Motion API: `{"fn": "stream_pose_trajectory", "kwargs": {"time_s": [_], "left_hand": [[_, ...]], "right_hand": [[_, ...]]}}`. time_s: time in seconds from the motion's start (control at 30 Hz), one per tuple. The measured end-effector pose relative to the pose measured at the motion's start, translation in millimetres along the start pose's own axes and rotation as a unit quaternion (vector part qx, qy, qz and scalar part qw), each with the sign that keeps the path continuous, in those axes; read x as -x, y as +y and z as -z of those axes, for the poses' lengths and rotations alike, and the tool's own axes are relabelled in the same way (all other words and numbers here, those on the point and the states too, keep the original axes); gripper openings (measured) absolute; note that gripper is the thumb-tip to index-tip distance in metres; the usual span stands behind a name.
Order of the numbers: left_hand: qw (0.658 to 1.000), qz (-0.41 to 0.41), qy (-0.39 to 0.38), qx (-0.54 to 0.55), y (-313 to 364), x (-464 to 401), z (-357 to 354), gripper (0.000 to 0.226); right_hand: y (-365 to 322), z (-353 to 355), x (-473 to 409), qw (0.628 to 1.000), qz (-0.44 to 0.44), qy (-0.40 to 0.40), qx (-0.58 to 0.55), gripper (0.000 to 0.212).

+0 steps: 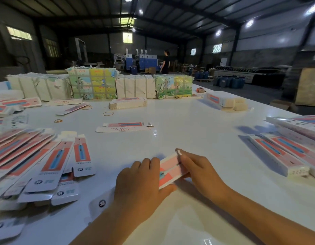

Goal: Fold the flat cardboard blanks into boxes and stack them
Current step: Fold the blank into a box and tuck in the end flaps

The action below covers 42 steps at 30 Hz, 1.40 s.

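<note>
A dim warehouse with dark metal roof trusses (170, 13) is lit by round ceiling lamps (249, 23) and small bright windows (217, 48), while blue machines (144, 61) are ranged along the far wall.

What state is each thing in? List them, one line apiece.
Box in hands: partly folded, gripped by both hands.
Left hand: curled round the box.
Right hand: pinching the box's far end.
Blanks at left: flat, fanned out.
Single blank: flat, lying alone.
Boxes at right: folded, laid together.
Bundles: strapped shut.

Rubber bands (108, 113) and strapped paper bundles (92, 83)
</note>
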<state>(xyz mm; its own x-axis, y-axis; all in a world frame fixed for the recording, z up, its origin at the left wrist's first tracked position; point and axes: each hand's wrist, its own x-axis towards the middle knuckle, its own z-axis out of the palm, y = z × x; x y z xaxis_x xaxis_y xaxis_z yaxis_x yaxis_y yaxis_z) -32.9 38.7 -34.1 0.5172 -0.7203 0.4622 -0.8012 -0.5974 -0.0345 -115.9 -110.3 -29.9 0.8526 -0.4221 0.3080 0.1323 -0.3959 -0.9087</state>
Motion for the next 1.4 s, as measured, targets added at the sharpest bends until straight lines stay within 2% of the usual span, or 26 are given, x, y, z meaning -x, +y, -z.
{"fn": "stream_pose_trajectory", "kwargs": {"time_s": [0.1,0.33,0.53,0.77,0.87,0.93,1.03,1.13,1.23,1.4], "left_hand": [[0.999,-0.011,0.045,-0.005,-2.1,-1.2,6.0,0.07],[0.993,-0.045,0.112,0.01,-1.2,-3.3,9.4,0.064],[0.997,-0.024,0.068,-0.017,1.7,-3.7,12.0,0.066],[0.992,-0.054,0.114,-0.03,8.4,-4.6,9.7,0.068],[0.992,-0.048,0.113,-0.027,8.4,-4.8,9.0,0.069],[0.994,-0.032,0.105,-0.007,7.3,-5.3,9.9,0.069],[0.998,0.04,0.052,0.018,6.2,-4.8,19.3,0.08],[0.997,0.036,0.07,0.015,3.9,-4.2,7.7,0.086],[0.997,0.043,0.063,0.01,6.2,-5.0,5.6,0.078],[0.995,0.061,0.075,0.031,5.8,-4.8,20.1,0.071]], "right_hand": [[-3.8,6.9,-0.7,0.989,-0.052,-0.006,-0.135,0.044],[-10.1,8.3,-1.2,0.98,-0.066,0.007,-0.188,0.048],[-11.7,8.1,0.8,0.997,-0.01,0.046,-0.069,0.043],[-2.3,-1.3,11.0,0.983,0.08,0.078,0.146,0.024],[-7.6,-2.6,11.8,0.986,0.079,0.08,0.123,0.028],[-10.9,-0.3,9.5,0.996,0.059,0.037,0.049,0.034],[-10.0,1.4,6.4,0.999,0.011,0.005,-0.04,0.036],[-9.2,1.2,7.9,0.997,0.057,0.047,0.037,0.02],[-10.7,-2.5,13.0,0.983,0.133,0.056,0.116,0.021],[-6.9,-2.0,13.3,0.984,0.14,0.039,0.1,0.023]]}}
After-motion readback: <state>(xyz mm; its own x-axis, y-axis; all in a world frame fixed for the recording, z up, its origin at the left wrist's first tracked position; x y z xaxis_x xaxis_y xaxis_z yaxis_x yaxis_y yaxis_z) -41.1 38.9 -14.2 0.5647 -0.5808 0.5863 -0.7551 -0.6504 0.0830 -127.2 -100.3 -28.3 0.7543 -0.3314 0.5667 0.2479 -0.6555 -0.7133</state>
